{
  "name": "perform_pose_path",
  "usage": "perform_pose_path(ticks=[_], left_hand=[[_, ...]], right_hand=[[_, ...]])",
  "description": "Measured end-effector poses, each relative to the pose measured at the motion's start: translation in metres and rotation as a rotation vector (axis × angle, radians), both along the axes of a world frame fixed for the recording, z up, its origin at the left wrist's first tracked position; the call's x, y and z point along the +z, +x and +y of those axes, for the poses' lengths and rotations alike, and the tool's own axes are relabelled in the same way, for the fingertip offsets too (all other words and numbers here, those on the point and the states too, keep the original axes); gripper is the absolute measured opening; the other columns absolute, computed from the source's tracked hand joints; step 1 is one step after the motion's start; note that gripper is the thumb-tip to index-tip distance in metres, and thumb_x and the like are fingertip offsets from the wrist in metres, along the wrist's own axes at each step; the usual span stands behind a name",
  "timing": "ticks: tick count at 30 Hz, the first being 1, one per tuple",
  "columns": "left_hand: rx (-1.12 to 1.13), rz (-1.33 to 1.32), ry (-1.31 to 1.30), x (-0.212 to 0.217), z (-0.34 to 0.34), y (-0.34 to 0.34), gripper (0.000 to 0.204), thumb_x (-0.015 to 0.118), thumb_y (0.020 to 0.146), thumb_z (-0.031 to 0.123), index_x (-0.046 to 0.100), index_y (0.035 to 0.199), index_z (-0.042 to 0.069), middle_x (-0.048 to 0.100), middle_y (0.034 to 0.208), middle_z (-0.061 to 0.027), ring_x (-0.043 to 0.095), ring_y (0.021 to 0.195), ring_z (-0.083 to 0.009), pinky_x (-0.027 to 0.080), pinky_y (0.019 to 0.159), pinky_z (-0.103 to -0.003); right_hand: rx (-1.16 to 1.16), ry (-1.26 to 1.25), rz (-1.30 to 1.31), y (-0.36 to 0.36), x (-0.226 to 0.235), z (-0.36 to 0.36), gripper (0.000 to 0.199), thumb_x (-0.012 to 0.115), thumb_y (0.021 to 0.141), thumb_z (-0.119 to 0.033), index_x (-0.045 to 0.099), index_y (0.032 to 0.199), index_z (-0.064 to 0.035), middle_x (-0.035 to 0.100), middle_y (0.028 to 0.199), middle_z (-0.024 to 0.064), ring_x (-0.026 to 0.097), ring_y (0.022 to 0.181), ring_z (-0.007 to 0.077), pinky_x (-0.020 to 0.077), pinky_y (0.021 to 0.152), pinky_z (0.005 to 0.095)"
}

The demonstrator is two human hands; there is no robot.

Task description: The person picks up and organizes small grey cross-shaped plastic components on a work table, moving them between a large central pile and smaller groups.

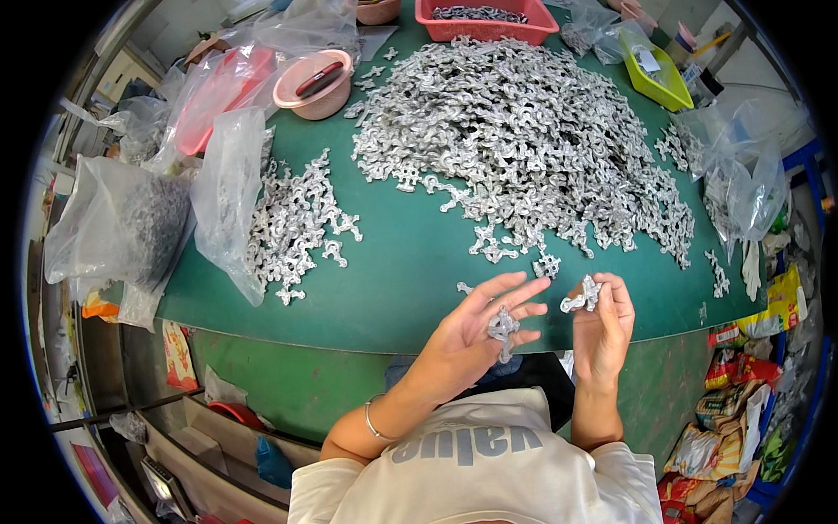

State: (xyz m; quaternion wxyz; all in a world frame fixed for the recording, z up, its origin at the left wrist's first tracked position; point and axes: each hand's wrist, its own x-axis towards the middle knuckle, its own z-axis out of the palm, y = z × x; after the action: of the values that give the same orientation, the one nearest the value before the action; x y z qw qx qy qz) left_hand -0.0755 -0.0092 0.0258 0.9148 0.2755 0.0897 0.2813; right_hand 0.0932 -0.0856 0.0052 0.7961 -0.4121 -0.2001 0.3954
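Note:
My left hand (464, 334) is palm up over the table's near edge, its fingers spread. A small silvery metal casting (504, 325) with several lobed arms rests against those fingers. To its right, my right hand (604, 330) pinches another silvery casting (582, 294) between thumb and fingertips, apart from the left hand. Just beyond my left fingertips, a loose casting (546, 265) lies on the green table (393, 306). A large heap of similar castings (524, 140) spreads over the table's far middle and right. A smaller pile of castings (297, 223) lies at the left.
A red tray (487, 30) of metal parts stands behind the heap. A pink bowl (314, 106) with a dark red tool across it sits far left. Clear plastic bags (229, 196) crowd the left side. A yellow-green basket (655, 72) and another plastic bag (746, 175) are at the right.

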Motion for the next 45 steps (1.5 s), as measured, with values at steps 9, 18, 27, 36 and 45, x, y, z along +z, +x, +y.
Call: perform_pose_path(ticks=[9, 18, 27, 36, 45], left_hand=[[0.108, 0.163, 0.194, 0.001, -0.004, -0.001, 0.057, 0.058, 0.078, -0.008, 0.034, 0.129, 0.001, 0.037, 0.132, -0.0258, 0.046, 0.118, -0.0300, 0.043, 0.091, -0.033], [0.139, 0.285, 0.251, 0.012, -0.005, -0.004, 0.051, 0.062, 0.075, -0.011, 0.041, 0.121, -0.007, 0.050, 0.119, -0.0269, 0.056, 0.104, -0.0300, 0.050, 0.083, -0.032], [0.070, 0.297, 0.252, 0.018, -0.004, -0.005, 0.054, 0.062, 0.074, -0.012, 0.040, 0.124, -0.007, 0.052, 0.117, -0.0258, 0.058, 0.102, -0.0290, 0.053, 0.080, -0.033], [-0.092, 0.251, 0.251, 0.023, 0.005, 0.001, 0.057, 0.062, 0.074, -0.012, 0.040, 0.126, -0.004, 0.055, 0.114, -0.0225, 0.058, 0.101, -0.0266, 0.051, 0.083, -0.033], [-0.122, 0.202, 0.294, 0.025, 0.007, 0.007, 0.054, 0.062, 0.075, -0.011, 0.041, 0.125, -0.005, 0.055, 0.113, -0.0218, 0.059, 0.099, -0.0259, 0.052, 0.081, -0.031]], right_hand=[[0.060, -0.011, 0.024, -0.003, 0.000, -0.002, 0.017, 0.054, 0.089, -0.013, 0.056, 0.098, 0.0012, 0.059, 0.091, 0.0074, 0.053, 0.076, 0.0115, 0.0420, 0.068, 0.0259], [0.171, -0.060, 0.018, -0.009, 0.003, -0.007, 0.016, 0.054, 0.088, -0.011, 0.056, 0.096, 0.0027, 0.059, 0.090, 0.0082, 0.055, 0.080, 0.0111, 0.0428, 0.072, 0.0255], [0.178, -0.081, -0.012, -0.009, 0.005, -0.012, 0.016, 0.055, 0.087, -0.012, 0.056, 0.093, 0.0031, 0.058, 0.091, 0.0101, 0.054, 0.083, 0.0132, 0.0400, 0.075, 0.0261], [0.175, -0.005, -0.039, -0.010, 0.015, -0.015, 0.015, 0.054, 0.087, -0.011, 0.055, 0.091, 0.0032, 0.056, 0.084, 0.0111, 0.052, 0.077, 0.0159, 0.0397, 0.068, 0.0276], [0.077, -0.069, -0.133, -0.016, 0.024, -0.012, 0.018, 0.052, 0.088, -0.019, 0.051, 0.084, -0.0010, 0.049, 0.068, 0.0072, 0.042, 0.062, 0.0146, 0.0340, 0.057, 0.0267]])
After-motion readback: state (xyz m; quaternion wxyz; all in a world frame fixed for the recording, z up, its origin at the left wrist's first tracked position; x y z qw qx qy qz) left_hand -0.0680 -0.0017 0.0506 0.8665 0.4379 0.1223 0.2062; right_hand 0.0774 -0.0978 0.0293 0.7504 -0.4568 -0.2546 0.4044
